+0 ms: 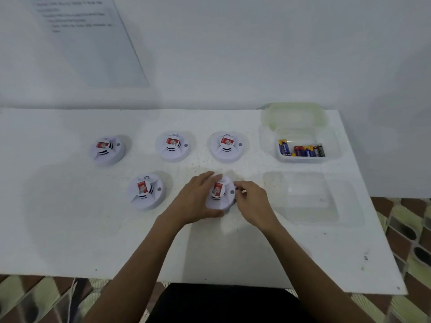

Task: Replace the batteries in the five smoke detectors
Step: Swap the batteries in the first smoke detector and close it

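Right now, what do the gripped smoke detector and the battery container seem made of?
Smoke detector: probably moulded plastic, white and matte; uniform shell with slotted vents. Container: clear plastic, faintly glossy; the batteries show through its walls.

Smoke detectors (173,146): white, red label
Batteries (303,150): blue, red, black
Table (70,206): white, speckled
Floor (410,229): brown-yellow diamonds
Lid (295,115): pale green

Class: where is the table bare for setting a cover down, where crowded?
Bare: the table left of and before the front-left detector. Crowded: left hand, right hand on the front-right detector; battery tub, clear tub rightward.
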The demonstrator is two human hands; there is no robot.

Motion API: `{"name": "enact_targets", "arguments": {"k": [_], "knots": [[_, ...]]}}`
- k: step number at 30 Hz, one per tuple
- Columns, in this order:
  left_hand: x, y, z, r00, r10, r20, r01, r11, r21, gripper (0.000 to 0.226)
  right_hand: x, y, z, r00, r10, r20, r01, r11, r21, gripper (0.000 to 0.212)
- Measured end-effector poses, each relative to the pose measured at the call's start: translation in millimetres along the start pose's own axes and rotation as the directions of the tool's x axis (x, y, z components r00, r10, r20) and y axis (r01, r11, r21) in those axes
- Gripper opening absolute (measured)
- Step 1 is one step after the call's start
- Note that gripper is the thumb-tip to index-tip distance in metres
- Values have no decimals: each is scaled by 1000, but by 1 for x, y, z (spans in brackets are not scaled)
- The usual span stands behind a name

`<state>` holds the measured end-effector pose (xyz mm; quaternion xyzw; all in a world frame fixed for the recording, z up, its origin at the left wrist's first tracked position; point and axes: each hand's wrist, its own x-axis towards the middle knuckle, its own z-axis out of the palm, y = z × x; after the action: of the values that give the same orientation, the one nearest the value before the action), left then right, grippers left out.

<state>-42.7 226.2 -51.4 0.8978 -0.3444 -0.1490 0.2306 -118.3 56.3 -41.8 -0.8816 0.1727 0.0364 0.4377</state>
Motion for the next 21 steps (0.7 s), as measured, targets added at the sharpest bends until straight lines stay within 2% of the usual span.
{"name": "enact_targets", "arguments": {"k": [3,5,8,10,11,14,15,18,21], "knots": [[4,-1,0,999,41,-22,-41,999,0,98,0,5,4,999,49,-19,-47,993,112,24],[4,-1,-4,997,71,-25,-72,997,-30,100,-6,2,0,996,89,-26,-78,957,279,25],[0,5,-14,995,100,-11,-101,983,-153,107,-19,-11,-19,995,99,-20,-69,813,578,25],[-6,17,-24,993,111,-45,-119,957,-266,102,-28,-20,-33,996,86,3,-62,693,719,24],[-8,24,-28,990,123,-74,-140,936,-323,97,-32,-23,-38,996,85,4,-61,678,732,23],[-15,41,-37,978,144,-149,-198,862,-467,90,-39,-28,-43,995,102,9,-86,785,613,20],[-16,45,-40,975,144,-171,-211,843,-495,90,-41,-31,-45,994,104,29,-100,788,607,21],[-19,55,-44,967,147,-208,-237,821,-519,93,-49,-37,-53,996,84,27,-81,757,649,25],[-19,63,-45,968,170,-187,-243,830,-502,102,-54,-38,-60,996,39,-81,12,834,551,28]]}}
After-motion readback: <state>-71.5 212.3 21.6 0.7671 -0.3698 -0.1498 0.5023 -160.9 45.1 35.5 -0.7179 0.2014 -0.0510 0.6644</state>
